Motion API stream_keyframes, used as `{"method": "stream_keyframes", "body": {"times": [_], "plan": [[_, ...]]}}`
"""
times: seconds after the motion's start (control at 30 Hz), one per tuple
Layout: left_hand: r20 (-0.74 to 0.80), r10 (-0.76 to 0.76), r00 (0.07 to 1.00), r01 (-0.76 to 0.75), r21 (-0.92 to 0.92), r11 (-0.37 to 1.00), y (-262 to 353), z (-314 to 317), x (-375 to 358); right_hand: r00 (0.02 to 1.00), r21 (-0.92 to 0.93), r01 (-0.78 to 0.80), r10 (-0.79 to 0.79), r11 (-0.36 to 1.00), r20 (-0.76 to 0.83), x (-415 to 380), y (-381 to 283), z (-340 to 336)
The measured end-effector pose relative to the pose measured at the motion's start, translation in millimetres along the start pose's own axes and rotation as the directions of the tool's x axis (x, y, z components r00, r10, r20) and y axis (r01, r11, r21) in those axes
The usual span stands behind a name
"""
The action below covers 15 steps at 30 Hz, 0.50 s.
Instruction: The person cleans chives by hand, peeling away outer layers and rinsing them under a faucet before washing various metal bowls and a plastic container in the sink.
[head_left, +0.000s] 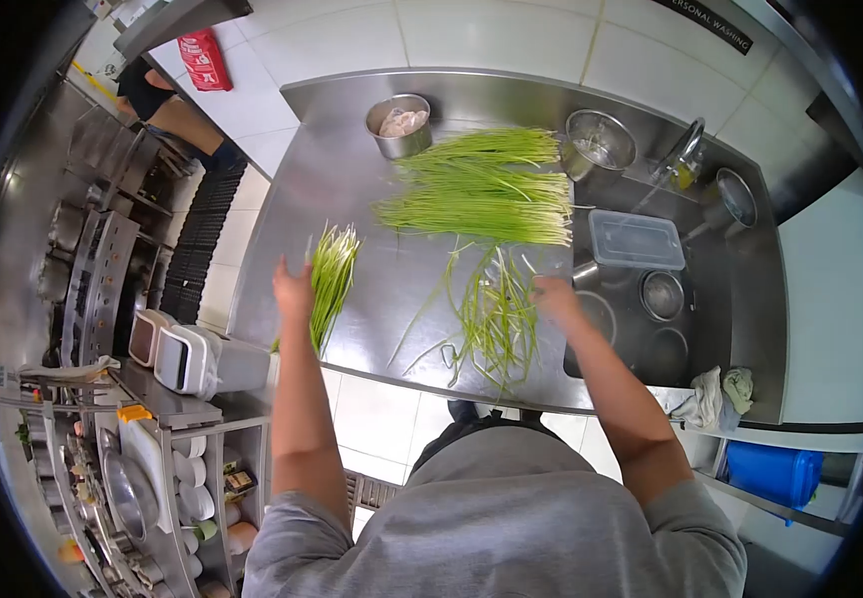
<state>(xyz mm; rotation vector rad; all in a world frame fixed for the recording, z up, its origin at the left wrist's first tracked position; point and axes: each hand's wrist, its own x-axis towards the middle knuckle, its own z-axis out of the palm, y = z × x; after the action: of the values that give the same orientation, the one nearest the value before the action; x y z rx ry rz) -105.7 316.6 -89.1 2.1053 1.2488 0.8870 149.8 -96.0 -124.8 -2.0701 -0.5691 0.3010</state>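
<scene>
At far left, two bins [237, 366] stand beside the counter [381, 329], presumably for convenient reach. My left hand [293, 287] is at the left side of a small bunch [332, 284] of green stalks, thumb and fingers partly spread; I cannot tell whether it grips or merely steadies them. The bunch lies roughly lengthwise to me, pale ends away, set apart on the counter, probably so it does not mix with the rest. A metal pot [398, 140] is at the back, apparently out of the working area. The main pile [481, 189] lies crosswise at mid-counter, pale ends to the right, likely aligned for easy handling. Nearer me is a tangle [496, 319] of loose stalks, in no evident order. My right hand [554, 297] is at its right edge, fingers bent inward; whether they pinch a stalk cannot be determined. Further right, a plastic tub [636, 239] sits over the sink [712, 334], presumably within reach yet off the counter. Cloths [715, 396] are bunched at the near edge, seemingly handy for wiping.
</scene>
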Motion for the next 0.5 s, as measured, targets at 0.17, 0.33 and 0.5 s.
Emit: {"method": "stream_keyframes", "body": {"times": [0.17,0.33,0.5], "plan": [[0.252,0.234,0.939,-0.223,-0.073,0.972,90,67,-91,0.992,-0.425,-0.065,0.105,0.903,0.072,30,-12,51],[0.476,0.378,0.794,-0.258,-0.299,0.919,139,78,-147,0.988,-0.402,-0.143,0.152,0.904,-0.011,48,-6,72],[0.479,0.438,0.761,-0.260,-0.393,0.882,150,71,-139,0.987,0.300,-0.145,0.160,0.943,-0.027,34,-44,40]]}}
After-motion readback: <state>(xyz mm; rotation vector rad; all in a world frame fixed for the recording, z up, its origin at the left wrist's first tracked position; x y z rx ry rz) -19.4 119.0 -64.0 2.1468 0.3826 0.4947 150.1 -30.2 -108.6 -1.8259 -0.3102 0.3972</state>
